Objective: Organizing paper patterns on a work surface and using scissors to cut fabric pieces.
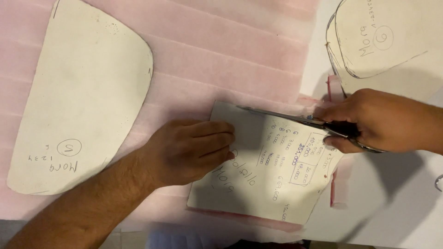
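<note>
My left hand lies flat with fingers together on the left part of a squarish cardboard pattern piece with handwriting on it, pressing it onto pink foam sheet. My right hand grips metal scissors by their dark handles. The blades point left along the top edge of the cardboard piece, over the foam beneath it.
A large rounded cardboard template lies on the pink foam at the left. Another rounded template rests on the white table at the upper right. A metal ring shows at the right edge.
</note>
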